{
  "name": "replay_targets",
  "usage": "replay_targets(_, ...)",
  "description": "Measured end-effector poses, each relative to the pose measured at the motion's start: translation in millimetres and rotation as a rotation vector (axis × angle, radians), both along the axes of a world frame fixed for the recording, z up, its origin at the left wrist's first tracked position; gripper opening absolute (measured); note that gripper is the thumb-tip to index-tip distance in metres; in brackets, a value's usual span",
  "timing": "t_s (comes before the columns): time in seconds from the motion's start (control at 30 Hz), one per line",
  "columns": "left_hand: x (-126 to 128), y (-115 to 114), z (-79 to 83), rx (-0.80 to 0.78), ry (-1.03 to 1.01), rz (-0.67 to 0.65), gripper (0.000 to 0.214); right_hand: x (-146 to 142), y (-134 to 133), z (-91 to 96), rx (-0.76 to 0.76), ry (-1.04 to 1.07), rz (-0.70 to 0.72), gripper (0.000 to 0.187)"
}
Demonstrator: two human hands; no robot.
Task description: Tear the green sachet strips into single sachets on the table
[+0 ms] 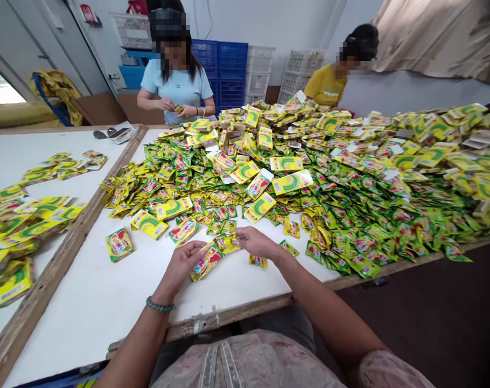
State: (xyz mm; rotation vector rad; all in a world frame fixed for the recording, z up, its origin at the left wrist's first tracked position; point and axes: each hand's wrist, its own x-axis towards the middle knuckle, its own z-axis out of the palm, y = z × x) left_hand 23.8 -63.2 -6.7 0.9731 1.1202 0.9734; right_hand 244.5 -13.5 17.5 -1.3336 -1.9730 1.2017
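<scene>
Operator: Table (107, 302) status: white top, front edge close to me. A pile (309, 178) of green and yellow packets covers its far half.
Checker: Hazard?
Operator: In my judgement, a nudge could slide the pile's fringe over that edge. A small stack (208, 260) sits just above the table. My left hand (184, 261) curls its fingers around it, and glossy packets could fan out if the hold slackens.
Checker: Other hand?
Operator: My right hand (255, 242) has its fingers pressed together, tips at the stack's top end. I cannot tell whether they are pinching or only touching. Its wrist could sweep off the loose packet (258, 261) just beside it.
</scene>
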Motion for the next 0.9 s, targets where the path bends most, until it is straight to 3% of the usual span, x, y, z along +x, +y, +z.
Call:
replay_targets(0.13,6.8,0.3,-0.4,-0.017,-0.027,-0.038,0.04,-8.6,3.6,11.0,0.012,-0.1,0.151,0.019)
replay_targets(0.23,11.5,1.9,0.7,-0.058,-0.062,0.019,0.042,-19.4,1.6,7.9,0.041,-0.019,-0.014,0.005)
replay_targets(0.33,12.2,3.0,2.8,-0.077,-0.114,0.074,0.041,-29.4,-4.9,-1.0,0.131,0.053,-0.209,0.008)
replay_targets(0.43,10.1,3.0,4.6,-0.073,-0.163,0.091,0.04,-37.2,-13.8,-5.2,0.218,0.067,-0.172,0.012)
replay_targets(0.6,6.9,0.9,4.8,-0.081,-0.193,0.134,0.038,-46.2,-25.8,5.0,0.112,0.114,-0.135,0.029)
replay_targets(0.77,2.7,-3.1,3.3,-0.08,-0.218,0.133,0.038,-63.0,-32.9,10.5,0.106,0.072,-0.065,0.036)
replay_targets(0.9,-3.0,-6.2,7.2,-0.095,-0.243,0.178,0.038,-67.4,-36.4,10.2,0.032,0.233,-0.084,0.036)
